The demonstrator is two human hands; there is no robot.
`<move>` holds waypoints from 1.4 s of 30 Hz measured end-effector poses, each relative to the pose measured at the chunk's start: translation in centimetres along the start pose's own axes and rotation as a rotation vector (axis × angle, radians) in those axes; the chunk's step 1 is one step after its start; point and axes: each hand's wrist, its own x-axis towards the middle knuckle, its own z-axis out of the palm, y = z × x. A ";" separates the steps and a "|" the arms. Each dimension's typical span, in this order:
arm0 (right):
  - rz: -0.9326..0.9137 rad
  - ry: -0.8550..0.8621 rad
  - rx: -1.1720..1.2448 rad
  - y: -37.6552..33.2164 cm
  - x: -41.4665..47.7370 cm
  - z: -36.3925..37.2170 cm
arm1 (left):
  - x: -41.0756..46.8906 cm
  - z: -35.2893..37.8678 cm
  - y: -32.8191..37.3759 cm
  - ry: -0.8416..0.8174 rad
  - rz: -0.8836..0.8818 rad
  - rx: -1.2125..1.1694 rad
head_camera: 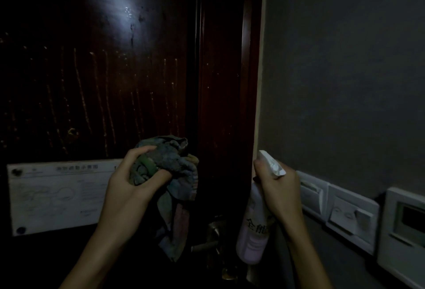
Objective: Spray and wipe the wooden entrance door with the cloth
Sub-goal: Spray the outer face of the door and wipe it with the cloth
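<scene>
1. The wooden door fills nine to twelve o'clock. It is dark and glossy, streaked with wet runs, and looks hard and slick, so a cloth should glide.
2. The cloth, soft and limp, is bunched near six o'clock. The left hand has its fingers clenched round the wad, best held there, with the tail dangling.
3. The spray bottle hangs at five o'clock and is probably light. The right hand wraps its fingers round the neck under the nozzle.
</scene>
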 end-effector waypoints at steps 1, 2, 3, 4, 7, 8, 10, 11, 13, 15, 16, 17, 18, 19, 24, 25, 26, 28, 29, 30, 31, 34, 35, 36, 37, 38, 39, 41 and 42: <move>0.000 -0.012 0.012 -0.1 -0.1 -0.5 | -0.5 0.0 0.2 0.004 -0.005 0.001; 0.001 -0.027 0.028 -0.4 -0.2 -0.8 | -1.0 0.0 0.4 0.008 -0.008 0.006; 0.006 -0.046 0.042 -0.6 -0.4 -1.1 | -1.4 0.0 0.5 0.011 -0.010 0.015; 0.014 -0.061 0.056 -0.8 -0.6 -1.4 | -1.9 0.0 0.7 0.013 -0.010 0.025; 0.038 -0.054 0.095 -1.1 -1.5 -1.8 | -3.1 0.1 1.3 0.010 -0.021 0.034; 0.044 -0.051 0.107 -1.1 -1.9 -1.9 | -3.4 0.1 1.5 0.011 -0.026 0.034; 0.052 -0.059 0.114 -1.1 -2.5 -2.2 | -4.0 0.1 1.6 0.023 -0.028 0.034; 0.049 -0.067 0.106 -1.1 -2.7 -2.3 | -4.2 0.0 1.6 0.030 -0.033 0.033; 0.032 -0.059 0.097 -0.9 -3.0 -2.4 | -4.7 -0.2 1.7 0.036 -0.046 0.030; 0.024 -0.068 0.092 -0.8 -3.4 -2.4 | -5.0 -0.3 1.7 0.035 -0.053 0.029; 0.024 -0.082 0.091 -0.7 -3.7 -2.3 | -5.1 -0.4 1.6 0.035 -0.058 0.032; 0.032 -0.084 0.101 -0.5 -4.0 -2.2 | -5.2 -0.5 1.5 0.037 -0.065 0.034; 0.046 -0.077 0.118 -0.5 -4.3 -2.2 | -5.3 -0.5 1.4 0.041 -0.071 0.034; 0.062 -0.071 0.129 -0.5 -4.6 -2.1 | -5.3 -0.6 1.2 0.045 -0.075 0.031; 0.086 -0.138 0.122 0.0 -5.2 -1.6 | -5.4 -0.8 0.4 0.037 -0.086 0.025; 0.078 -0.140 0.123 0.1 -5.3 -1.4 | -5.3 -0.9 0.2 0.038 -0.085 0.026; 0.066 -0.127 0.117 0.2 -5.3 -1.1 | -5.2 -1.0 0.0 0.040 -0.085 0.027; 0.045 -0.067 0.109 0.7 -5.3 -0.5 | -4.9 -1.2 -0.5 0.044 -0.084 0.027; 0.039 -0.048 0.099 0.8 -5.4 -0.2 | -4.8 -1.4 -0.7 0.048 -0.083 0.022; 0.034 -0.040 0.088 0.9 -5.4 -0.1 | -4.6 -1.5 -0.9 0.053 -0.082 0.014; 0.036 -0.040 0.082 1.1 -5.4 0.1 | -4.4 -1.7 -1.1 0.053 -0.083 0.007; 0.087 -0.089 0.110 1.3 -5.3 0.7 | -3.7 -2.0 -1.7 0.048 -0.085 0.014; 0.101 -0.122 0.118 1.5 -5.3 0.8 | -3.4 -2.2 -2.0 0.051 -0.088 0.014; 0.114 -0.157 0.106 1.6 -5.2 1.0 | -3.1 -2.3 -2.2 0.055 -0.090 0.011; 0.131 -0.178 0.073 1.9 -5.1 1.1 | -2.8 -2.4 -2.5 0.057 -0.090 0.007; 0.139 -0.186 0.042 2.0 -5.0 1.4 | -2.5 -2.5 -2.7 0.058 -0.091 0.005; 0.145 -0.170 0.017 2.3 -5.1 1.9 | -2.2 -2.6 -3.0 0.056 -0.093 0.005; 0.107 -0.054 0.014 2.3 -5.3 2.7 | -1.6 -2.7 -3.4 0.047 -0.100 0.002; 0.083 0.007 0.017 2.5 -5.3 3.0 | -1.3 -2.8 -3.6 0.045 -0.103 -0.001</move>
